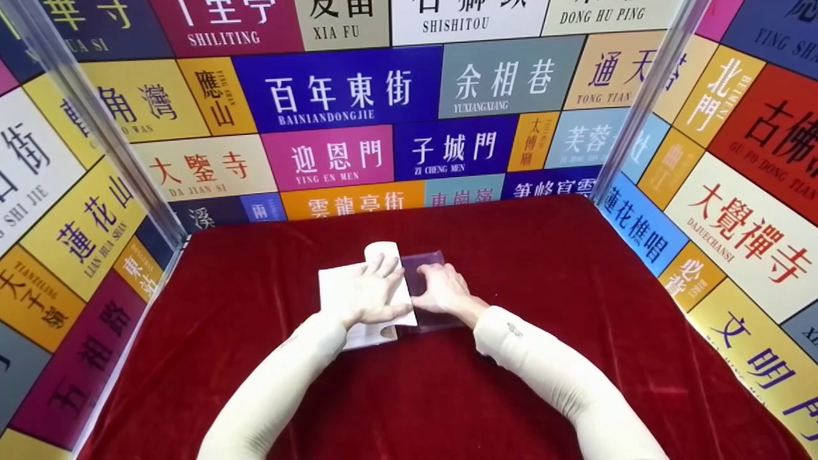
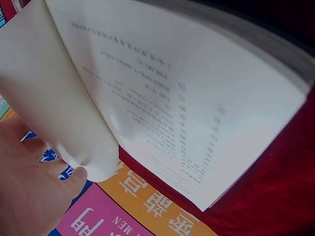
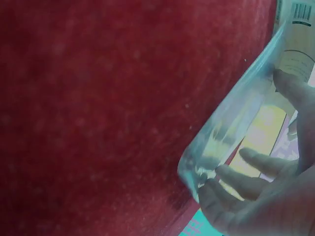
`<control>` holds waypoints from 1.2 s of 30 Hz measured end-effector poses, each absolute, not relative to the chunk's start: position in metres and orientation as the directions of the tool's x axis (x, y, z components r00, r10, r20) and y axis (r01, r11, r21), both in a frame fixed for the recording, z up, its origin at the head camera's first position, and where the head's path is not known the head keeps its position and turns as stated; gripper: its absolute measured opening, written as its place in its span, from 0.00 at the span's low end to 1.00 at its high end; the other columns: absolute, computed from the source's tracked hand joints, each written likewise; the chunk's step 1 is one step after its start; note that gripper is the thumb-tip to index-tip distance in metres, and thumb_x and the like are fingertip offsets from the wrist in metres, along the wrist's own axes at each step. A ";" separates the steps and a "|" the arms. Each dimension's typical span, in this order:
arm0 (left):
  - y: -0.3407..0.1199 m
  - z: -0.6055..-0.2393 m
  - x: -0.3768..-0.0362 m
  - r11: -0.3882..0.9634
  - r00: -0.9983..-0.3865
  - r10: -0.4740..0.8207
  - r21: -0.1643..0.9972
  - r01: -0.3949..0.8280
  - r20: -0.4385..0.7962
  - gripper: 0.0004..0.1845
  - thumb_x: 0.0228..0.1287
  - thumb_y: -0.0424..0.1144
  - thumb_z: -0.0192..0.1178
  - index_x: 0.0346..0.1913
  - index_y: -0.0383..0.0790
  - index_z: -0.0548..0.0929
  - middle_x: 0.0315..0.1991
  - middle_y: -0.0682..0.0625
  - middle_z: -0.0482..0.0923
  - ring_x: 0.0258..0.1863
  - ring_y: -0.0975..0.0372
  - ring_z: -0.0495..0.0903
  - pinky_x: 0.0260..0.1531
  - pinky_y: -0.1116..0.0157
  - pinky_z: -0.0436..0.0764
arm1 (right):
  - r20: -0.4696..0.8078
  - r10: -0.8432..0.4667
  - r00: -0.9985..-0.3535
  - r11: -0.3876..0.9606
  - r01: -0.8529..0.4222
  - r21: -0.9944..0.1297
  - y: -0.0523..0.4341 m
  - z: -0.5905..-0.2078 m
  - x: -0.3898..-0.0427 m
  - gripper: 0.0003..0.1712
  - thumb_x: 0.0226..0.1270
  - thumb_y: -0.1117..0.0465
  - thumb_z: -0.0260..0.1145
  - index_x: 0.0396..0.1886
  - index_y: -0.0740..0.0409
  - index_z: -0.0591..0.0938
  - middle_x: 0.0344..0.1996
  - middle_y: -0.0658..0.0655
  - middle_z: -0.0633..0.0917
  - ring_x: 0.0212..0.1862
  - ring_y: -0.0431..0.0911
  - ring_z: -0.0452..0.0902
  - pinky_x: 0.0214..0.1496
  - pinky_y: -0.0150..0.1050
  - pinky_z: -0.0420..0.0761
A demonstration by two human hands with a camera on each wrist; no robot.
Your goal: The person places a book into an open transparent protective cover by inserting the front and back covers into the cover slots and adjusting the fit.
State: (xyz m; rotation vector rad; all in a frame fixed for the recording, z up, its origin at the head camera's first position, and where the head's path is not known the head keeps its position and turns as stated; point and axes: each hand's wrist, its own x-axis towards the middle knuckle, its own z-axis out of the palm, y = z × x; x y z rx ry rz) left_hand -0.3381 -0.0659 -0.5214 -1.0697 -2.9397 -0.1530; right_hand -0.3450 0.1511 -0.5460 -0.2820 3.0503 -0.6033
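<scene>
An open book [image 1: 332,294] with white pages lies mid-table. My left hand [image 1: 377,287] rests across it with fingers spread. In the left wrist view, printed text covers one page [image 2: 147,98], and a pale curved leaf [image 2: 64,93] rises beside the left hand [image 2: 34,182]. A clear plastic book cover [image 1: 427,324] extends from the book's right side. My right hand [image 1: 444,291] grips it with bent fingers. The right wrist view shows the right hand [image 3: 275,191] with curled fingertips at the plastic's edge and the thumb near a printed panel with a barcode [image 3: 301,11].
Dark red velvet cloth [image 1: 543,268] covers the table. Panels with Chinese place names [image 1: 339,89] stand at the back and both sides. Metal posts [image 1: 645,96] rise at the rear corners.
</scene>
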 end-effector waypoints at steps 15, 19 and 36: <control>-0.062 -0.518 -0.337 0.778 -0.780 0.625 0.098 0.620 -0.024 0.49 0.77 0.68 0.54 0.87 0.37 0.67 0.91 0.38 0.60 0.92 0.36 0.54 0.87 0.35 0.64 | 0.070 -0.174 -0.982 0.944 -0.186 -0.274 0.147 -0.541 -0.343 0.35 0.59 0.43 0.80 0.60 0.56 0.84 0.52 0.63 0.90 0.57 0.63 0.88 0.58 0.62 0.91; -0.059 -0.518 -0.337 0.761 -0.763 0.646 0.063 0.646 0.011 0.45 0.79 0.67 0.52 0.83 0.36 0.73 0.87 0.38 0.66 0.88 0.36 0.61 0.82 0.36 0.71 | 0.060 -0.159 -0.985 0.932 -0.170 -0.320 0.151 -0.538 -0.346 0.21 0.60 0.45 0.79 0.44 0.54 0.88 0.42 0.59 0.91 0.49 0.60 0.90 0.53 0.58 0.91; -0.053 -0.523 -0.340 0.755 -0.753 0.655 0.014 0.656 -0.061 0.35 0.84 0.57 0.44 0.80 0.38 0.77 0.84 0.40 0.70 0.86 0.38 0.64 0.79 0.34 0.71 | 0.028 -0.159 -0.987 0.921 -0.158 -0.356 0.152 -0.537 -0.346 0.08 0.59 0.49 0.76 0.25 0.44 0.90 0.32 0.51 0.93 0.42 0.52 0.90 0.47 0.54 0.91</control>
